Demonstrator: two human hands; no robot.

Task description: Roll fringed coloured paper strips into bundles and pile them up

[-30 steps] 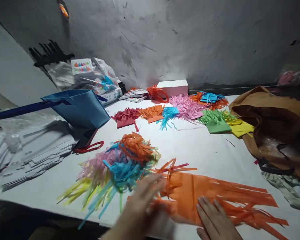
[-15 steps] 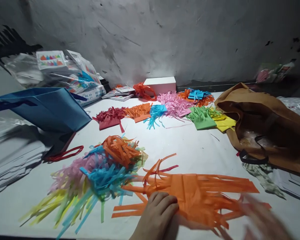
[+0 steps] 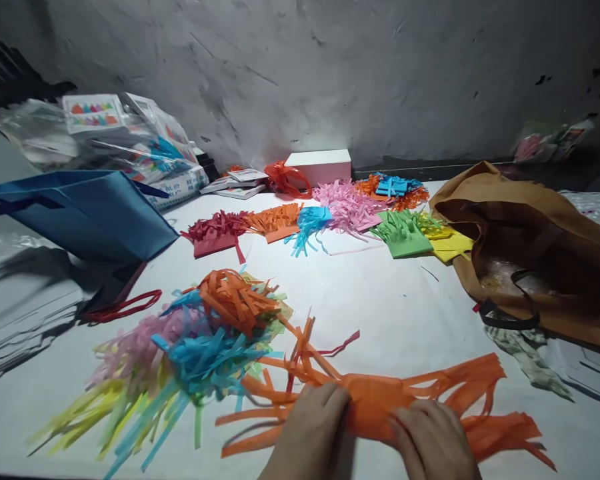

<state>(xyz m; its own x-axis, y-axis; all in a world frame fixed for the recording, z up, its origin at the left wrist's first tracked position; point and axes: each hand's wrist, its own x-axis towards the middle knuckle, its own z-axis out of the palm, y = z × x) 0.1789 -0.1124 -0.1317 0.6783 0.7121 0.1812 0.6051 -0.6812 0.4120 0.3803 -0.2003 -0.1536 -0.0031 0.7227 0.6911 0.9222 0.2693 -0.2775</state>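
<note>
Close in front of me on the white table lies an orange tissue-paper tassel (image 3: 373, 403), its cut strips fanning out to both sides of an uncut middle band. My left hand (image 3: 316, 423) grips the left edge of that band with curled fingers. My right hand (image 3: 433, 437) pinches its lower right side; the fingertips are partly hidden. Left of the hands sits a loose heap of finished-looking fringes in pink, yellow, blue and orange, with an orange bundle (image 3: 235, 300) on top and a blue bundle (image 3: 205, 360) below. A thin dark-red strip (image 3: 347, 342) lies beyond the orange paper.
Folded fringes stand in a row: dark-red (image 3: 215, 243), blue (image 3: 314, 217), pink (image 3: 350, 207), green (image 3: 407, 240) and yellow (image 3: 450, 247). A brown bag (image 3: 555, 267) gapes at right; a blue bag (image 3: 90, 220) stands left. A white box (image 3: 320, 160) is by the wall.
My right hand has come in from the right and taken hold of the orange tassel. The tassel's middle band looks narrower, and its right strips have shifted.
</note>
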